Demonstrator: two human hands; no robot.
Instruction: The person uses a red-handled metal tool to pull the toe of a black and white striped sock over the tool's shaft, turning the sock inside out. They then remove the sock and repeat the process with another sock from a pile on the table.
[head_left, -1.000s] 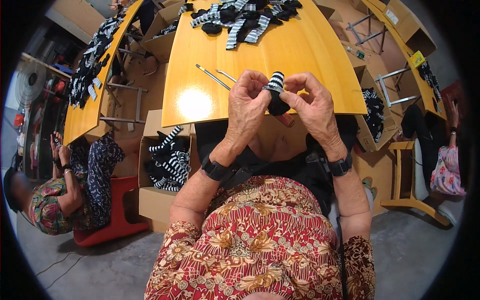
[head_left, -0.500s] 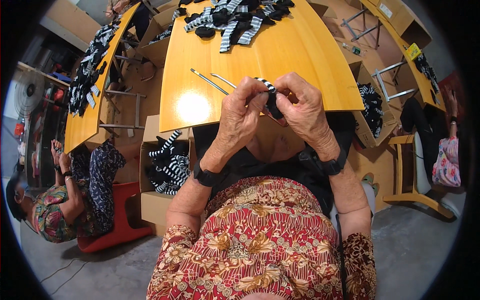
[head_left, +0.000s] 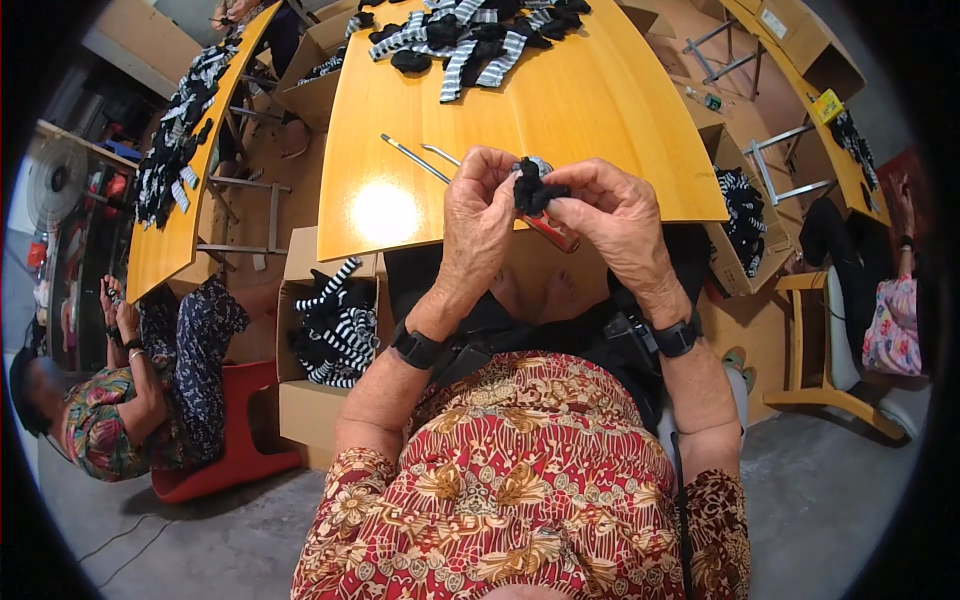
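A small bunched-up sock (head_left: 533, 188), mostly black with some grey showing behind, is pinched between the fingertips of both hands above the table's near edge. My left hand (head_left: 480, 205) grips its left side, my right hand (head_left: 612, 205) its right side. Just below the sock a red handle (head_left: 556, 234) juts over the table edge; my hands hide part of it. Left of my left hand, a straight metal rod (head_left: 415, 157) and the bent tip of a second rod (head_left: 438, 151) lie on the table; their near ends are hidden.
A heap of striped and black socks (head_left: 475, 40) covers the far end of the yellow table (head_left: 600, 120). Cardboard boxes of socks stand left (head_left: 310, 400) and right (head_left: 735, 265). One person (head_left: 130, 400) sits at left on a red chair; another (head_left: 890, 310) is at right.
The sock has been turned and bunched, showing more black and less stripe. My hands have moved slightly apart, and the red handle below has come into clearer view.
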